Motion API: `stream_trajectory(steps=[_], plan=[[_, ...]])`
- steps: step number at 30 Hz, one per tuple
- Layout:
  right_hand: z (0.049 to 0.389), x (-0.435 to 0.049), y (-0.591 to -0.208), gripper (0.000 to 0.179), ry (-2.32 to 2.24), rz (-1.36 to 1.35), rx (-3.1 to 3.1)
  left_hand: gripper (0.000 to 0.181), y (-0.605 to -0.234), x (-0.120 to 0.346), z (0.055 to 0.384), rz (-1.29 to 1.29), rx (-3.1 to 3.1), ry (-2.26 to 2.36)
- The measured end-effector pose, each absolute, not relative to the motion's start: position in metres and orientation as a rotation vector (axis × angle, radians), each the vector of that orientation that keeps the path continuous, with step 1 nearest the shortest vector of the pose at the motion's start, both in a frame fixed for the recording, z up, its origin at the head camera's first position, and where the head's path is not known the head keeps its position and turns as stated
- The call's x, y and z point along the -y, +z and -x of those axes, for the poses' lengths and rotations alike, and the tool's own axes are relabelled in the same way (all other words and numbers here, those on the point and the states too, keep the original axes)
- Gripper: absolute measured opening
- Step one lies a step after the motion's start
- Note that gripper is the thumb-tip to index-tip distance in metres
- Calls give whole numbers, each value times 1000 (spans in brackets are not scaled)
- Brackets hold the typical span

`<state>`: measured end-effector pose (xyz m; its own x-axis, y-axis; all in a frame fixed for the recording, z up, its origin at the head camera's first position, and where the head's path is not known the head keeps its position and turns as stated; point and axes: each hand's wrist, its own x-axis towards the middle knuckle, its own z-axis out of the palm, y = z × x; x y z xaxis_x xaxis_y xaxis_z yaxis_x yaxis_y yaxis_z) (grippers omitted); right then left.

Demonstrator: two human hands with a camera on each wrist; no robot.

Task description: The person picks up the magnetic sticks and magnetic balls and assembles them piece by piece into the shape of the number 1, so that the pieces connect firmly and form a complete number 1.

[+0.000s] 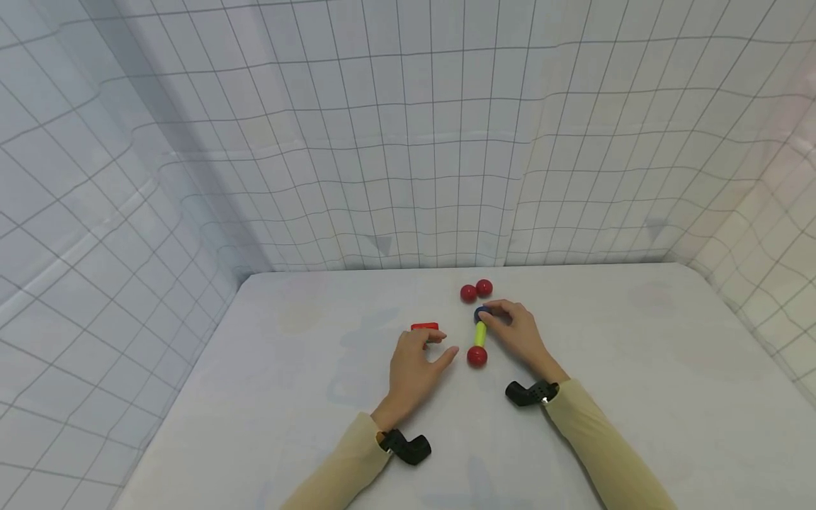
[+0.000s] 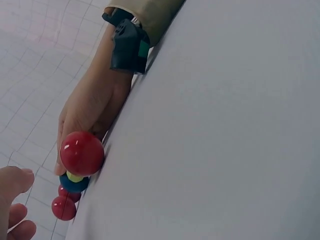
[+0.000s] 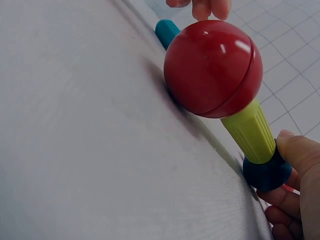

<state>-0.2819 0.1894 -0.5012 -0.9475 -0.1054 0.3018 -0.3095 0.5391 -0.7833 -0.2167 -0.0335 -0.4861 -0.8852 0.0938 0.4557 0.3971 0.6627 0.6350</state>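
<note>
My right hand (image 1: pixel 518 333) pinches a dark blue ball (image 3: pixel 267 172) between thumb and fingers. A yellow-green ribbed rod (image 3: pixel 251 132) joins that ball to a larger-looking red ball (image 3: pixel 212 70), which rests on or close to the table at the near end. To the left, my left hand (image 1: pixel 413 372) hovers with thumb and fingers apart, holding nothing visible. Just beyond its fingers lies a red bar (image 1: pixel 424 326), partly covered by the hand. In the right wrist view a teal rod (image 3: pixel 166 33) shows behind the red ball, below the left fingertips.
Two loose red balls (image 1: pixel 476 290) sit side by side beyond the right hand. Both hands are over a white table (image 1: pixel 293 397). White grid-patterned curtains (image 1: pixel 408 156) enclose its back and sides. Each wrist wears a black camera mount (image 1: pixel 408 449).
</note>
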Motion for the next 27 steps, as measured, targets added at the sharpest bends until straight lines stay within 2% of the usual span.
stream_trajectory(steps=[10, 27], plan=[[280, -189, -500, 37, 1385, -352, 2567, 35, -487, 62, 232, 374, 2442, -858], [281, -190, -501, 37, 1380, -351, 2570, 27, -488, 73, 236, 458, 2502, -906]])
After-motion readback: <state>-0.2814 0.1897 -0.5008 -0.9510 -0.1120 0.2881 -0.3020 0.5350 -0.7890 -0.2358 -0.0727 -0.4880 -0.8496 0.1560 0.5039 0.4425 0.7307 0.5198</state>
